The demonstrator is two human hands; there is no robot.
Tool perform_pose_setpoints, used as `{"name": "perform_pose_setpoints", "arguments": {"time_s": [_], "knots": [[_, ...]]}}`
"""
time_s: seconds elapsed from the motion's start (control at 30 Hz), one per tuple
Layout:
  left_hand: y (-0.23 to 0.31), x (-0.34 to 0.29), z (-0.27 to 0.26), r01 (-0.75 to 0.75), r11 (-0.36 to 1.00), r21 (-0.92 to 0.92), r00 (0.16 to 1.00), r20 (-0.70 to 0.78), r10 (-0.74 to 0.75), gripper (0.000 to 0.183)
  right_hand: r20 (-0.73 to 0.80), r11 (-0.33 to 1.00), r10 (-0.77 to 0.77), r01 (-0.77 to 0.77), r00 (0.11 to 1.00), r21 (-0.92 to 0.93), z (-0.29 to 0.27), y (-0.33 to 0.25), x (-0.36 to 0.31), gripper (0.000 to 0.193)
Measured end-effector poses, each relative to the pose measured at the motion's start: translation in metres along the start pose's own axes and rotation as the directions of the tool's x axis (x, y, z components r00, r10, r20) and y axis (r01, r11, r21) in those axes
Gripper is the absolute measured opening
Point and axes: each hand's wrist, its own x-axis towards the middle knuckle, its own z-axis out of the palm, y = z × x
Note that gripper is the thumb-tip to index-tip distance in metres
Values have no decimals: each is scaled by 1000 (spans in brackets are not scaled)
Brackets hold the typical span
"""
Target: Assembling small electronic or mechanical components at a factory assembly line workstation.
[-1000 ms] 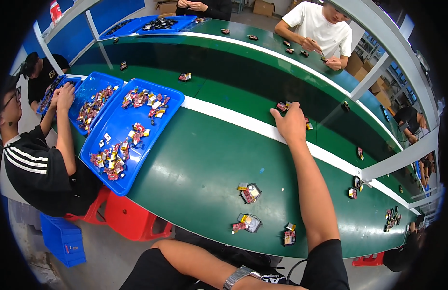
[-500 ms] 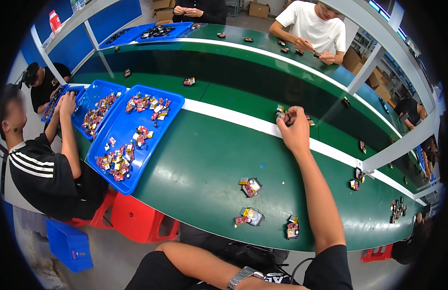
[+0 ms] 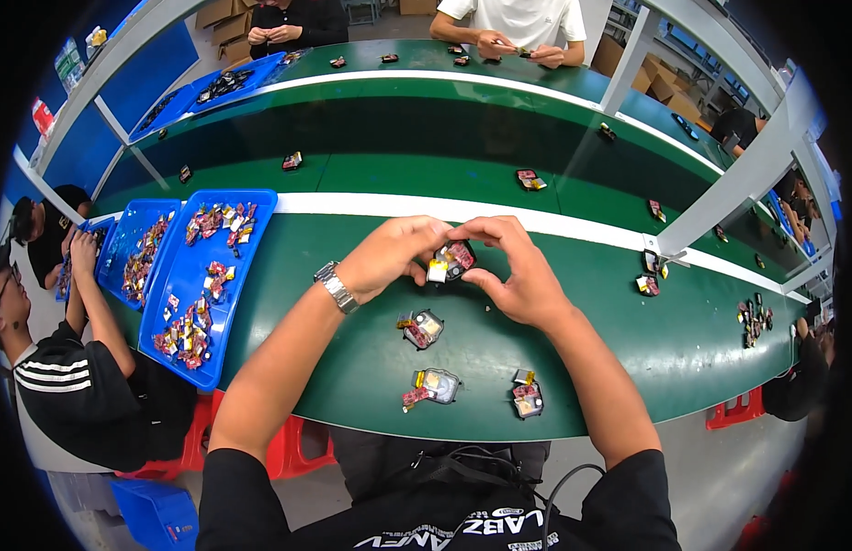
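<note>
Between my two hands, over the green table, is a small electronic assembly point(image 3: 459, 256) with a black housing, a red circuit board and a silver-and-yellow battery. My left hand point(image 3: 389, 260), with a metal watch at the wrist, grips its left side with curved fingers. On the other side, my right hand point(image 3: 522, 280) has its fingertips at the rim. Below them lies a similar assembly point(image 3: 422, 331) with its inside showing. Closer to me are another open assembly point(image 3: 440, 384), its red board hanging out at the side, and a third black-cased one point(image 3: 528, 397).
A blue tray point(image 3: 225, 317) of red boards and batteries stands at left, beside a co-worker point(image 3: 72, 358). Beyond a white rail point(image 3: 352, 205), a green conveyor belt point(image 3: 398, 179) carries spaced assemblies. A grey post point(image 3: 720, 197) rises at right, near a pile of parts point(image 3: 754, 321).
My right hand has come back from the rail toward me with the assembly. My left hand has risen from near my body to meet it. The whole view has shifted.
</note>
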Motion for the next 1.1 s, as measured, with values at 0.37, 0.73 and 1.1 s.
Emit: {"name": "perform_pose_setpoints", "arguments": {"time_s": [0.37, 0.73, 1.1], "knots": [[-27, 6, 9, -101, 934, -343, 995, -50, 89, 37, -115, 925, -112, 61, 987, -375, 15, 7, 6, 33], [-35, 7, 17, -165, 951, -262, 982, -137, 133, 34, 61, 806, -174, 178, 983, -564, 6, 13, 12, 23], [-34, 7, 16, -123, 976, -181, 988, -114, 104, 30, 101, 934, -65, 96, 993, -344, 4, 22, 5, 17]]}}
